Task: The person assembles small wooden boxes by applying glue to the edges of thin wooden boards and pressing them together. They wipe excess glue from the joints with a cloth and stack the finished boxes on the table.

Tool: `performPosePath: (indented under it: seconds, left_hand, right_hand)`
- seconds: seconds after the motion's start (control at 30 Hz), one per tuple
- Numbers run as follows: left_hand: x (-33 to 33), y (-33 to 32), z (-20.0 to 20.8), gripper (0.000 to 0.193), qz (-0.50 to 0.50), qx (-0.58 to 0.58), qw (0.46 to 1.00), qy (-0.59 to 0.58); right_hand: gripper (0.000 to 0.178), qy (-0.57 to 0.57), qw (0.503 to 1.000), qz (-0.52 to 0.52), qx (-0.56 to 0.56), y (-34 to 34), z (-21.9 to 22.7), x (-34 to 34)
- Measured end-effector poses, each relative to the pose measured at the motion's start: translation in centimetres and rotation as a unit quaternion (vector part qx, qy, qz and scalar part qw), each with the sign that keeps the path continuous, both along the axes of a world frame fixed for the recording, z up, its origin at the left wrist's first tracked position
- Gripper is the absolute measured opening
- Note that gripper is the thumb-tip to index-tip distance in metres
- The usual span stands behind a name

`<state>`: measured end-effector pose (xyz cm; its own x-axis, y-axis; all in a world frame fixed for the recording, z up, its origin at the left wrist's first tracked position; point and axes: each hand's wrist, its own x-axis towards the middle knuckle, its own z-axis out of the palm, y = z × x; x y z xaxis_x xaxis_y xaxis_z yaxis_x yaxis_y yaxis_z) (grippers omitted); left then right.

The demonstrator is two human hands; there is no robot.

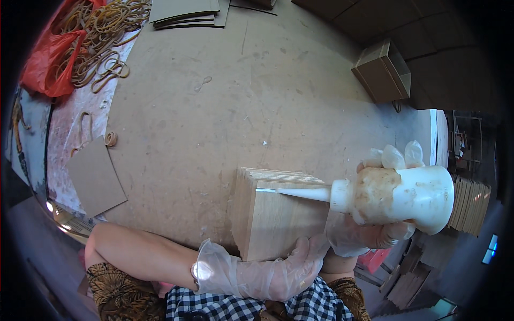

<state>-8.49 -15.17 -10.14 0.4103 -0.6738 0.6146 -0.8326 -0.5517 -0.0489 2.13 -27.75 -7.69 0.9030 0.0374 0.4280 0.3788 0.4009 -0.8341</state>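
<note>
The right hand (375, 235) gripped the bottle (415, 195) round its body, the best hold, judged light, squeezable and slippery; the left hand's (284, 275) grip by the boards (284, 222) was indeterminable

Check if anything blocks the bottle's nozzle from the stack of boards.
Nothing visible does. The nozzle of the bottle in the right hand reaches over the broad face of the stack of boards; the left hand is at the near edge, out of the nozzle's line. Whether the tip touches the boards, I can't tell.

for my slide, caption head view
Gloved right hand holds white squeeze bottle over stacked wood-grain boards; gloved left hand alongside.
</note>
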Motion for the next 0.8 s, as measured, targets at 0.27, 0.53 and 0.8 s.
performPosePath:
  seconds: [0.27, 0.53, 0.8]
  left_hand:
    - [-0.3, -0.1, -0.2, 0.027, -0.006, -0.005, 1.0, 0.025]
    - [-0.3, -0.3, -0.1, 0.027, -0.001, 0.015, 1.0, 0.013]
    - [0.0, -0.3, 0.1, 0.026, 0.011, 0.026, 0.999, 0.018]
  right_hand:
    - [0.083, -0.017, 0.99, 0.104, 0.097, -1.7, 0.1, 0.8]
    - [0.092, 0.006, 0.998, 0.061, 0.024, -4.0, 1.0, 1.5]
    - [0.104, 0.07, 0.989, -0.127, -0.035, -4.1, 2.1, 1.1]
